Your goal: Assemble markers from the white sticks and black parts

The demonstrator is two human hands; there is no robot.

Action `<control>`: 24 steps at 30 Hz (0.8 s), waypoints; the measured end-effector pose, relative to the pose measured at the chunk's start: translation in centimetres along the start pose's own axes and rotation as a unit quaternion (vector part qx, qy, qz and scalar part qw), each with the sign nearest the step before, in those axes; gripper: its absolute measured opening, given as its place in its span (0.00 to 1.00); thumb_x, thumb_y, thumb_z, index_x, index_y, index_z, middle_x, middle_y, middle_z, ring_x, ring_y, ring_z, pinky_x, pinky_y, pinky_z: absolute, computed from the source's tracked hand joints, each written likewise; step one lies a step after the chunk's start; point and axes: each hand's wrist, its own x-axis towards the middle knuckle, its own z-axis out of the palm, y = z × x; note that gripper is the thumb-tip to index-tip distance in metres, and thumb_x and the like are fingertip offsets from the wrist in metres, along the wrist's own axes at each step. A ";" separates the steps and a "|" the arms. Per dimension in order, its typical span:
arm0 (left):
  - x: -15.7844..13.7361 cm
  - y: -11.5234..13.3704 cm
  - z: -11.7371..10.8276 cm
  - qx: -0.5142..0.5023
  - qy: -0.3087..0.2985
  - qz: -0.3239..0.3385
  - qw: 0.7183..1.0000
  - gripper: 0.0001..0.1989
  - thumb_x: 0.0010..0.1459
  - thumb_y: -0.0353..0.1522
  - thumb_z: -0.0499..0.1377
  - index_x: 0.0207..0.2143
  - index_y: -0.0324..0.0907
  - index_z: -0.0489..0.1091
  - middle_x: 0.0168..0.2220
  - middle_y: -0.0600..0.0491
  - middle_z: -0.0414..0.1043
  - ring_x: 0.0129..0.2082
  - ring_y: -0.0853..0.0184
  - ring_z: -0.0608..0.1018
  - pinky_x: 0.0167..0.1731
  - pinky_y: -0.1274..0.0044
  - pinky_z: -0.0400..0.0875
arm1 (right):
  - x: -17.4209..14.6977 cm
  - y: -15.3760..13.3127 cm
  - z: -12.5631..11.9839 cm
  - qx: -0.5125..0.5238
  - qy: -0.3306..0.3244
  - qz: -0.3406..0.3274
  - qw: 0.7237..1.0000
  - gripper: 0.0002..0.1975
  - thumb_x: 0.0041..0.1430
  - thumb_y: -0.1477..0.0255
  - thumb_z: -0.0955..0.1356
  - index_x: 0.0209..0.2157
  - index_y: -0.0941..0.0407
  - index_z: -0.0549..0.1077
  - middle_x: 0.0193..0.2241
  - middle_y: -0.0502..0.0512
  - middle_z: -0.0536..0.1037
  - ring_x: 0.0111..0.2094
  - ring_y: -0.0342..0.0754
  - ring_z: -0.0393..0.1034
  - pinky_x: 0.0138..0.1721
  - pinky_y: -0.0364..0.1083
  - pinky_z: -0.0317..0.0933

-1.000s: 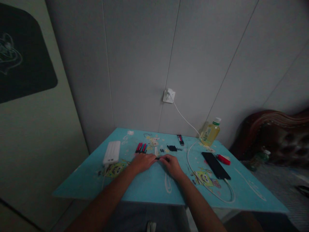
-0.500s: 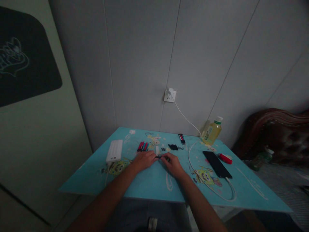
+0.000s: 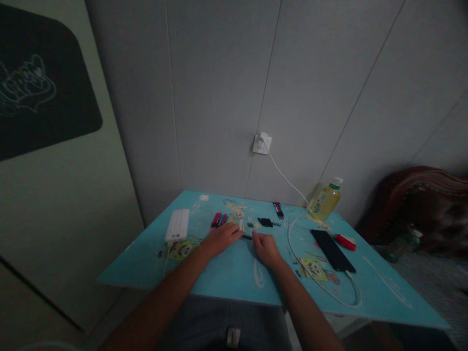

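Note:
My left hand [image 3: 225, 236] rests low over the table with its fingers closed on one end of a thin dark pen part [image 3: 247, 237]. The part's other end points towards my right hand [image 3: 266, 248], which is curled closed with the thumb on top; whatever lies inside it is hidden. Just behind my left hand lie red and blue pen barrels [image 3: 219, 220] in a row. Thin white sticks like refills [image 3: 241, 224] lie behind the gap between my hands. Small dark pieces [image 3: 250, 225] and a group of black tube-like pieces [image 3: 265, 222] sit farther right.
On the blue cartoon-printed table [image 3: 226, 278] stand a white power bank [image 3: 178, 225] at left and a yellow liquid bottle [image 3: 325, 200] at back right. A black phone [image 3: 332, 251] on a white cable [image 3: 292, 241], a red object [image 3: 345, 242] and a pen pack [image 3: 278, 210] lie there too.
My hands have moved slightly apart, showing more of the dark pen part between them. My right hand's fingers have curled in more. The whole view has shifted slightly.

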 end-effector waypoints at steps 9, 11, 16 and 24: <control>0.0 -0.1 -0.6 0.029 0.022 0.025 0.999 0.11 0.67 0.27 0.53 0.49 0.40 0.71 0.40 0.49 0.72 0.43 0.62 0.72 0.45 0.70 0.67 | -0.2 -0.9 -1.2 -0.034 -0.029 -0.060 0.997 0.19 0.69 0.59 0.60 0.36 0.56 0.76 0.31 0.57 0.79 0.33 0.48 0.71 0.39 0.43 0.57; 0.0 -0.1 -0.8 0.035 0.028 0.019 0.999 0.11 0.67 0.28 0.54 0.50 0.41 0.70 0.41 0.48 0.72 0.44 0.60 0.72 0.48 0.67 0.66 | -0.2 -1.0 -0.8 -0.038 -0.026 -0.051 0.998 0.21 0.70 0.60 0.58 0.33 0.56 0.76 0.28 0.57 0.78 0.31 0.48 0.71 0.37 0.43 0.56; 0.1 0.0 -1.1 0.049 0.039 -0.001 0.998 0.13 0.66 0.27 0.55 0.52 0.45 0.70 0.44 0.49 0.74 0.48 0.59 0.71 0.52 0.63 0.62 | -0.2 -1.1 0.4 -0.015 -0.027 -0.028 0.999 0.28 0.73 0.61 0.53 0.24 0.56 0.73 0.20 0.52 0.75 0.23 0.44 0.68 0.30 0.41 0.55; 0.3 0.0 -0.6 0.066 0.069 -0.118 0.988 0.23 0.66 0.37 0.57 0.61 0.44 0.61 0.55 0.43 0.68 0.55 0.54 0.68 0.57 0.58 0.57 | 0.1 0.1 0.2 0.024 0.020 0.007 0.999 0.20 0.71 0.60 0.57 0.35 0.56 0.75 0.27 0.53 0.78 0.28 0.47 0.72 0.32 0.42 0.60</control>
